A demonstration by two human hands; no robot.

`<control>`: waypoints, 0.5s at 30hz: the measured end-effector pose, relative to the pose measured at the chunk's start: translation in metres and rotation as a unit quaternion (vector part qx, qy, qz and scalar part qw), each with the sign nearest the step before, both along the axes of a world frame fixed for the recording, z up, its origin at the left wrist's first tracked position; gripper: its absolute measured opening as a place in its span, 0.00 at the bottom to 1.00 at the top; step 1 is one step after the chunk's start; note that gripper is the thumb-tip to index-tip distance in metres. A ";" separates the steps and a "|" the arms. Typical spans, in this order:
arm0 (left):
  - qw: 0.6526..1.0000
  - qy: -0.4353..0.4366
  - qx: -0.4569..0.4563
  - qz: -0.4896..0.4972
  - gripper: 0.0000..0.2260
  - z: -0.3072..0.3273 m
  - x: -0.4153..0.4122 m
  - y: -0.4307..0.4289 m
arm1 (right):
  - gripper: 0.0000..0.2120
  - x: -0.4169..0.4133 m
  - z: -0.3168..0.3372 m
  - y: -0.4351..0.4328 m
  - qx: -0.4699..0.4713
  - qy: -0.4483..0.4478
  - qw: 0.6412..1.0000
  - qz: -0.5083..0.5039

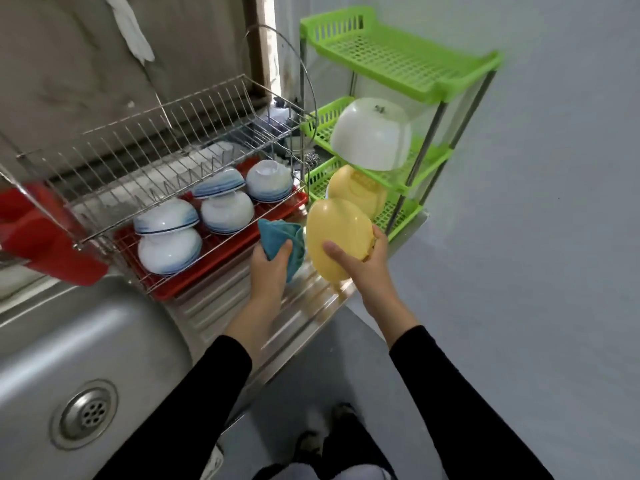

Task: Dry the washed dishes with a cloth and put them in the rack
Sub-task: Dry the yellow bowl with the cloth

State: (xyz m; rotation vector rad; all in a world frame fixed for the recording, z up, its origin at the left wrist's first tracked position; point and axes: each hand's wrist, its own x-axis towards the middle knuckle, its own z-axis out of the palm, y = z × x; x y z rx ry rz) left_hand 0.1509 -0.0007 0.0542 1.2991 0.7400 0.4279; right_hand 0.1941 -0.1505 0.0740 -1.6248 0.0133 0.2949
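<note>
Cloth (pixel 277 233), teal and bunched, is gripped in the left hand (pixel 268 268); its fingers are curled round the fabric and the thumb is pressed on top. A yellow dish (pixel 332 237) is held tilted on edge by the right hand (pixel 363 268). The thumb is laid across the dish's rounded face and the fingers are hooked over its rim at 3 o'clock. The cloth is held just beside the dish, at its 9 o'clock, and both are raised above the ribbed steel table (pixel 294 306). Whether cloth and dish touch cannot be told. Both forearms are covered by black sleeves (pixel 450 393).

A wire rack (pixel 156 133) is set at 10 o'clock from the hands, over a red tray (pixel 207 271). White-and-blue bowls (pixel 169 251) are stacked upside down on its lower tier. A red plastic item (pixel 45 244), not identifiable, is seen at the rack's 9 o'clock end.

A green shelf (pixel 398 53) with three tiers is placed at 1 o'clock from the held dish, at the table's far end. A white bowl (pixel 372 133) is turned upside down on its middle tier. A second yellow dish (pixel 356 190) is lodged on the lowest tier, just behind the held one. A steel sink (pixel 69 341) with its drain (pixel 85 414) is found at 7 o'clock.
</note>
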 end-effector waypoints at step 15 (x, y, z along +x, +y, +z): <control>0.996 -0.016 0.030 0.088 0.10 -0.010 0.076 0.008 | 0.60 0.101 -0.023 0.048 -0.220 -0.134 0.964 -0.059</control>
